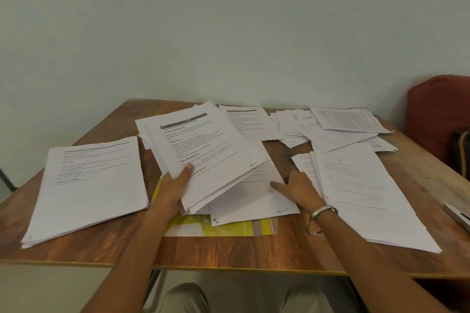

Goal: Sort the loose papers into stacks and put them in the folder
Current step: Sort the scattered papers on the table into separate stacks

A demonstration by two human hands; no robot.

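Your left hand (175, 185) grips a thick bundle of printed papers (206, 157) at frame centre, lifted and tilted. Your right hand (295, 185) rests with relaxed fingers on a sheet (254, 201) over the yellow folder (218, 227).

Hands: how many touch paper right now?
2. Left hand grips the lifted paper bundle; right hand rests on the sheet over the yellow folder.

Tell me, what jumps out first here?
White papers cover the wooden table. In the middle, the left hand grips a thick tilted bundle of papers, while the right hand rests on a flat sheet lying over a yellow folder. A neat stack sits at the left.
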